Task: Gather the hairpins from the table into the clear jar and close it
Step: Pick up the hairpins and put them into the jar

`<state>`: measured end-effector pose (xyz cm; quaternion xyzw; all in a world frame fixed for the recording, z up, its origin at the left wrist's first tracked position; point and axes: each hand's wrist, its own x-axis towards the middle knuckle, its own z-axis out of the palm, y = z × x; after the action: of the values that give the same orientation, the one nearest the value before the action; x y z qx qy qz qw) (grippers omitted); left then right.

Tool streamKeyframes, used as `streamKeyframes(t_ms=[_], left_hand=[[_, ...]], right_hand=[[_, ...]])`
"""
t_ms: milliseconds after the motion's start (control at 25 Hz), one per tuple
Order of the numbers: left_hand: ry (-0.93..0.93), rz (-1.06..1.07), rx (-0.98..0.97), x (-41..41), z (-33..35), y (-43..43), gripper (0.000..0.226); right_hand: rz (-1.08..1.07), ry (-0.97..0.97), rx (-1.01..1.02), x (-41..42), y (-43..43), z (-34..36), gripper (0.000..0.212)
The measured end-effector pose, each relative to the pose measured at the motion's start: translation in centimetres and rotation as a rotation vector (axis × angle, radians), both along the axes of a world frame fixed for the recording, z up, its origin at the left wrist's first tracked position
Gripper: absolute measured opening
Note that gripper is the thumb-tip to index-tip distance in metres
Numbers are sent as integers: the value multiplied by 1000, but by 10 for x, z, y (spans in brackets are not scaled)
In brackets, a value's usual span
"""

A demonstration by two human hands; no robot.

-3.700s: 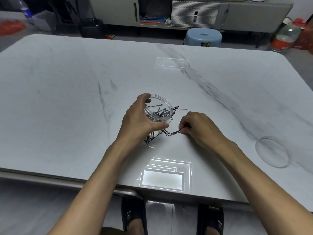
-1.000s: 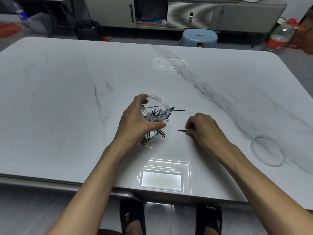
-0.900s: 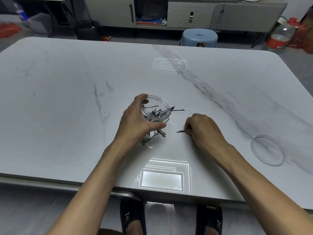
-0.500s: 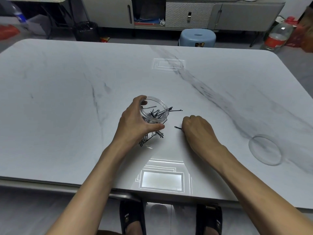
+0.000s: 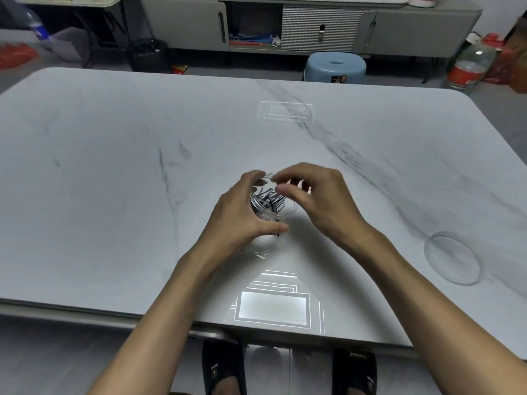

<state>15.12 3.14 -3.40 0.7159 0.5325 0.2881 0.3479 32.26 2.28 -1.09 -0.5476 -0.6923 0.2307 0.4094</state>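
Observation:
My left hand is wrapped around the clear jar, which stands near the middle of the marble table. Several black hairpins lie tangled inside the jar. Just above the jar's open mouth hovers my right hand, thumb and fingers slightly apart, with no pin visible between them. A short dark tip shows behind my right fingers. The jar's clear round lid lies flat on the table far to the right.
A blue stool stands beyond the table's far edge, in front of a grey cabinet. A large bottle is on the floor at the back right, and a black bin at the back left.
My right hand has lifted off the table and moved left and up over the jar's mouth. The loose hairpin it was pinching on the table is no longer there. My left hand stays on the jar.

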Motion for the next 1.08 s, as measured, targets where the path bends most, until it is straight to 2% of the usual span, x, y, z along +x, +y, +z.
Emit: streamKeyframes(t_ms=[120, 240, 360, 440, 560, 720, 880, 1000, 1080], left_hand=[[-23, 52, 1, -8, 0, 4, 97], [-68, 124, 0, -18, 2, 10, 97], [-97, 201, 21, -26, 1, 16, 96], [-113, 236, 20, -31, 1, 19, 95], [-121, 245, 20, -35, 0, 21, 96], [-118, 224, 23, -35, 1, 19, 96], [-108, 207, 25, -34, 1, 16, 97], [-84, 158, 16, -29, 0, 13, 97], [-53, 104, 12, -24, 0, 10, 98]], right_hand=[[-173, 135, -49, 19, 14, -12, 17], [-206, -114, -190, 33, 34, -35, 25], [-41, -351, -252, 28, 62, -44, 33], [48, -434, -268, 22, 72, -44, 25], [55, -559, -234, 20, 69, -49, 10], [-56, -644, -134, 24, 38, -58, 13], [-157, -539, -59, 28, 11, -50, 13], [-259, -240, -67, 28, 11, -27, 8], [-225, -124, -8, 22, 12, -4, 8]])
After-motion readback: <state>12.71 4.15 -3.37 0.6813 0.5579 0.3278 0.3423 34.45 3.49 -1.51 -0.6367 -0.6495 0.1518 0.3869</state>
